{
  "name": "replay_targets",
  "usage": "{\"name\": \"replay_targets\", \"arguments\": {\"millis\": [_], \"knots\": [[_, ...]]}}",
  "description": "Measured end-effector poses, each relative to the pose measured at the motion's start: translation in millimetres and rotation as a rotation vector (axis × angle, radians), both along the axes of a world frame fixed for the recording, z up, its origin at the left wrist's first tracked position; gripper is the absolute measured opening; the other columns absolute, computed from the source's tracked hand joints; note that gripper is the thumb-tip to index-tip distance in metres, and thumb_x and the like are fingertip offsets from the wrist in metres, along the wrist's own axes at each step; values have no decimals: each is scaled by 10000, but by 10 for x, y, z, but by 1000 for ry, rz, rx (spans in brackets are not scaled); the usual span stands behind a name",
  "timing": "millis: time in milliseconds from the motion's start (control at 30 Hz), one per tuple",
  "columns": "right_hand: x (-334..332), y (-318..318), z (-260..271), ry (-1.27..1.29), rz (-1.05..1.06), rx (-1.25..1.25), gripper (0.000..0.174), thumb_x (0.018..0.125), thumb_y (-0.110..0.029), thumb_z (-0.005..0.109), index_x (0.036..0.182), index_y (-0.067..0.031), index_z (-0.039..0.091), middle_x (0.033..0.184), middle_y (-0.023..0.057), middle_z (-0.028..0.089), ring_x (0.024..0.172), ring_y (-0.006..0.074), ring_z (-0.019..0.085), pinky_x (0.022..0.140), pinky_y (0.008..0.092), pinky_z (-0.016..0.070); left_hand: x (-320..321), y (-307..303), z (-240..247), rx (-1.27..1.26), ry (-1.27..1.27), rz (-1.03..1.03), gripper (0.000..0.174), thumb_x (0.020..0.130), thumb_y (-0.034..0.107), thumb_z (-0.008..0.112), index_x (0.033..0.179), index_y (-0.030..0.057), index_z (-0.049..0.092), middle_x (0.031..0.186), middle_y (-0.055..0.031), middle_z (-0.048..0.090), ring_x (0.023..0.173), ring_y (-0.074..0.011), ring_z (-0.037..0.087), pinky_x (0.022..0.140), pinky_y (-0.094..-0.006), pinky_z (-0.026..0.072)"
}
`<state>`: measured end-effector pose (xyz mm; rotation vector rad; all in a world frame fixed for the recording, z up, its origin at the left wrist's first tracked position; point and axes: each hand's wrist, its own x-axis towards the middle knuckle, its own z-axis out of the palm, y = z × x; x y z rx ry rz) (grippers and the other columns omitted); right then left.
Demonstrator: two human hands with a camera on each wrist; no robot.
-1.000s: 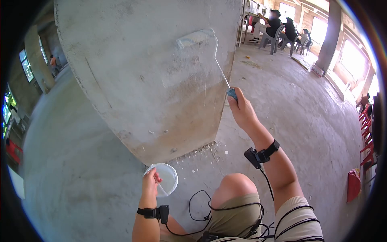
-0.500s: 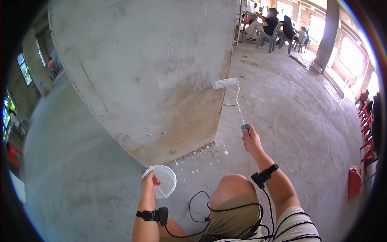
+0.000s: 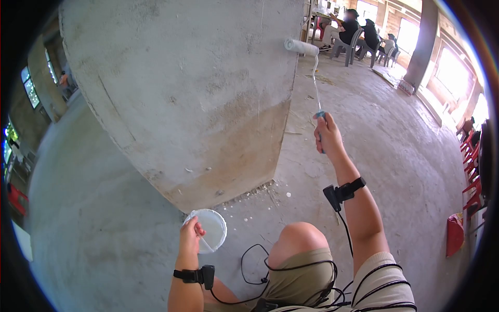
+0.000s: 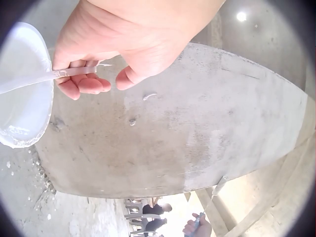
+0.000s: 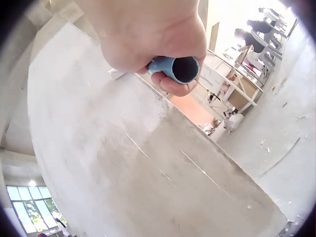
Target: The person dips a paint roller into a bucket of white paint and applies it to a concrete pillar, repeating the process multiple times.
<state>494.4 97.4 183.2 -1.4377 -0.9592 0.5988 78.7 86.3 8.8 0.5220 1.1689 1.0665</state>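
Observation:
My right hand grips the blue handle of a paint roller; the handle's hollow end faces the right wrist camera. The roller's white sleeve is raised at the right edge of a concrete pillar and overlaps that edge in the head view. Paler, whitish coating covers the pillar's upper part, and its lower part is brown and bare. Down at the left, my left hand holds a white plastic bucket by its strap handle, fingers hooked under it. Whitish residue coats the bucket's rim.
White flecks and crumbs lie on the concrete floor at the pillar's foot. Black cables loop beside my bent knee. People sit on grey chairs at the back right; red chairs line the far right.
The roller came off the pillar's face, dropped down to the right, then rose again to the pillar's upper right edge. My left hand and the bucket have stayed almost in place.

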Motion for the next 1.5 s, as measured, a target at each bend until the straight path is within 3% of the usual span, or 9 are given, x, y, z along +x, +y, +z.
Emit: {"name": "replay_targets", "arguments": {"millis": [233, 267, 333, 467, 533, 700, 1100, 1200, 1500], "knots": [[199, -119, -1469, -377, -107, -235, 284, 885, -283, 457, 1050, -54, 430, 666, 133, 531, 622, 242, 538, 569, 362, 418, -5, -21, 8, 11, 23, -30, 131, 832, 193, 562, 793, 72, 529, 657, -7, 481, 536, -107, 449, 561, -290, 430], [205, -173, -1635, -376, -111, -234, 284, 885, -283, 457, 1050, -54, 430, 666, 133, 531, 622, 242, 538, 569, 362, 418, 0, -24, 40, -8, 25, -30, 129, 832, 191, 562, 793, 72, 530, 660, -9, 486, 534, -107, 452, 559, -290, 431], [186, -254, -1813, -256, -19, -200, 196, 904, -271, 445, 1051, -145, 479, 560, -8, 413, 373, 90, 367, 313, 255, 286, 2, -21, 57, -25, 29, -30, 127, 831, 189, 562, 792, 73, 531, 662, -12, 491, 533, -108, 456, 556, -290, 432], [212, -190, -1583, -275, -46, -189, 195, 905, -259, 439, 1054, -138, 476, 550, -11, 396, 362, 87, 355, 308, 250, 281, -4, -18, 58, -25, 39, -21, 129, 828, 187, 564, 780, 74, 524, 661, -15, 490, 539, -111, 455, 555, -289, 432], [168, -68, -1081, -242, -60, -137, 227, 892, -261, 449, 1013, -69, 465, 620, 78, 501, 501, 172, 494, 450, 313, 380, -10, -18, 41, -24, 48, -19, 131, 827, 186, 565, 774, 75, 519, 658, -14, 486, 541, -112, 453, 555, -288, 432], [77, 116, -165, -69, 68, 26, 233, 942, -254, 372, 1058, -72, 460, 535, 2, 383, 327, 89, 354, 289, 229, 282, -20, -2, 0, -3, 45, -9, 135, 830, 182, 562, 770, 72, 511, 648, -16, 468, 547, -118, 445, 559, -289, 427], [-33, -378, -1420, 38, 89, -310, 174, 902, -257, 438, 1003, -118, 466, 566, 4, 406, 357, 98, 354, 305, 258, 273, -24, 0, 30, -33, 17, -17, 134, 800, 171, 595, 853, 51, 568, 643, -10, 499, 543, -113, 467, 575, -298, 441], [22, -443, -1398, -11, 110, -419, 182, 894, -254, 451, 989, -99, 465, 586, 7, 423, 416, 109, 378, 366, 273, 302, -16, -5, 47, -33, 7, -21, 127, 801, 168, 595, 857, 56, 575, 641, -11, 500, 541, -111, 466, 576, -299, 442], [13, -127, -395, -307, 18, -149, 207, 885, -251, 457, 991, -74, 472, 600, 32, 457, 542, 120, 434, 485, 280, 364, -43, 39, -126, 0, 16, -32, 148, 832, 193, 566, 756, 80, 507, 627, -12, 466, 526, -118, 449, 547, -306, 432]]}}
